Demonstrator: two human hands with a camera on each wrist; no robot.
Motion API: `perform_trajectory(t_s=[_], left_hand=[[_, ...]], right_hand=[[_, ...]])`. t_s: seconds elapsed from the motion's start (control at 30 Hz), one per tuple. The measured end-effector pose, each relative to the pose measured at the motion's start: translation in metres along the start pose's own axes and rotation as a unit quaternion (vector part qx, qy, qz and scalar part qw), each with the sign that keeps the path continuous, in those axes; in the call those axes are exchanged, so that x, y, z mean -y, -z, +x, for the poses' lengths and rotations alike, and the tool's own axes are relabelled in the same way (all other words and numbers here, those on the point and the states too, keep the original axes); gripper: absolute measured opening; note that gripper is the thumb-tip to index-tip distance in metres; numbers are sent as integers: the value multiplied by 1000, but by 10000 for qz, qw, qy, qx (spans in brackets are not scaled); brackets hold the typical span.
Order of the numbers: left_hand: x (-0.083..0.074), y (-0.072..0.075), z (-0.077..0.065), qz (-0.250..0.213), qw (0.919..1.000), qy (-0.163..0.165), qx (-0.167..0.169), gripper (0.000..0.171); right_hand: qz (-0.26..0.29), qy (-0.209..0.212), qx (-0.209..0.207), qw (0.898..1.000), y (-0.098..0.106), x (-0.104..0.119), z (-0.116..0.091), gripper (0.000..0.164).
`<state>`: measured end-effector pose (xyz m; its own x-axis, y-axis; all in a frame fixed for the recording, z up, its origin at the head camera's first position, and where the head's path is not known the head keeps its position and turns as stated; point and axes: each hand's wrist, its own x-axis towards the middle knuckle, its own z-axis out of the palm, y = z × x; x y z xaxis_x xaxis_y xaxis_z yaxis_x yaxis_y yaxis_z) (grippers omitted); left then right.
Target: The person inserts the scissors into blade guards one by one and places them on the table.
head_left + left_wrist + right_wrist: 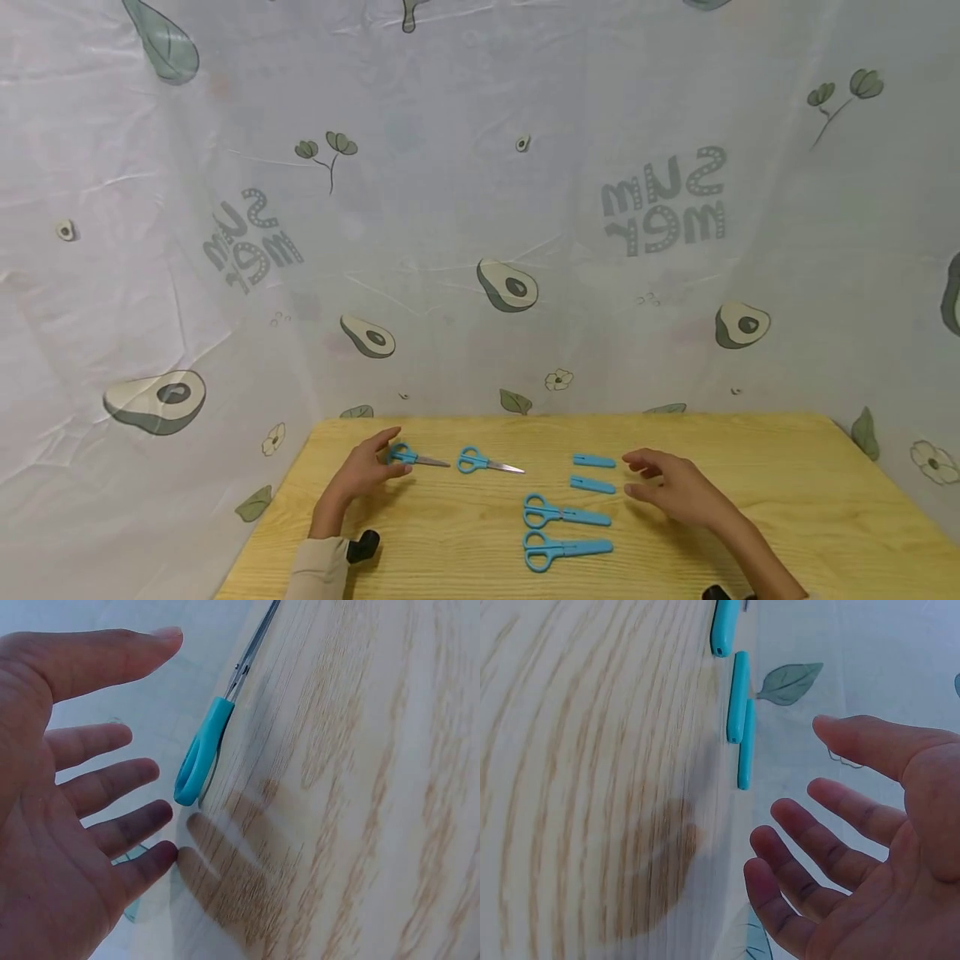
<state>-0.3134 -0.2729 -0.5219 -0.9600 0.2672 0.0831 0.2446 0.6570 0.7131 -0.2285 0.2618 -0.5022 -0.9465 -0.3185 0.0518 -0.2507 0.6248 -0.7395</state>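
My left hand point(363, 468) hovers at the handle of the leftmost scissors point(406, 457), fingers spread and holding nothing; the left wrist view shows a gap between the fingertips and the blue handle point(206, 746). To their right lies a second pair of scissors point(483, 462), its metal blades bare like the first's. Two blue blade covers point(593, 460) lie one below the other, just left of my right hand point(675, 487), whose loosely bent fingers hold nothing. Nearer me, two scissors with covered blades, an upper pair point(573, 515) and a lower pair point(573, 547), lie side by side.
Everything lies on a light wooden table point(435, 550). A pale sheet point(450, 208) printed with avocados and leaves hangs behind and at the sides of it. A black wrist device point(363, 546) sits by the left sleeve.
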Motion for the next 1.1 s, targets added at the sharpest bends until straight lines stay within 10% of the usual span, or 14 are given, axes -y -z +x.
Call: perform_trajectory(t_s=[0.87, 1.1], left_hand=[[21, 0, 8, -930, 9955, -88, 146, 76], [23, -1, 13, -843, 9942, -618, 251, 71]], right_hand=[[154, 42, 201, 9997, 1, -1, 8, 53], [149, 163, 435, 9988, -8, -3, 19, 49]])
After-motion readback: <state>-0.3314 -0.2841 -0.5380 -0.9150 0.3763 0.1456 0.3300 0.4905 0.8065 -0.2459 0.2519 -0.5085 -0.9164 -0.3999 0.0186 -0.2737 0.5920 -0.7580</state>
